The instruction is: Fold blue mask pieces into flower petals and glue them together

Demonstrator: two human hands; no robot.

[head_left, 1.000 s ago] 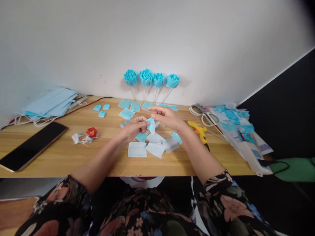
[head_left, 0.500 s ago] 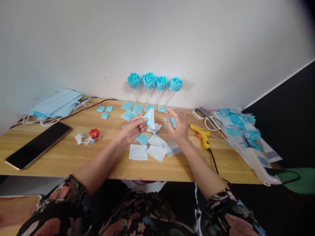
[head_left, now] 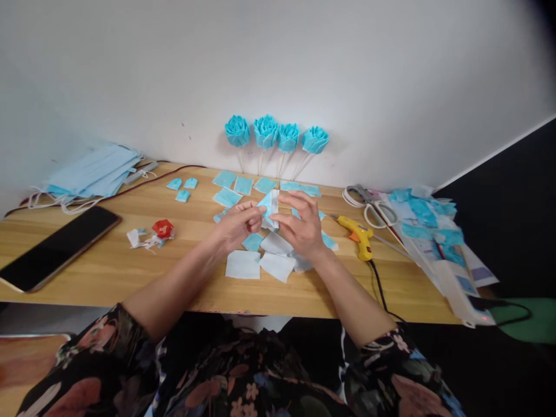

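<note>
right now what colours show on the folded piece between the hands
The folded piece is light blue and white, seen in the head view.

The left hand (head_left: 240, 223) is covering one corner of a folded blue-and-white fabric piece (head_left: 268, 204), while the right hand (head_left: 304, 226) is hiding parts of some blue squares (head_left: 322, 215) and a white rectangle (head_left: 301, 264) beneath it. The right edge is cutting off a blurred green object (head_left: 534, 325), and the bottom edge is cropping both floral sleeves (head_left: 89, 365). Crumpled blue scraps (head_left: 417, 209) are partly masking a white-and-purple sheet (head_left: 484, 277).
</note>
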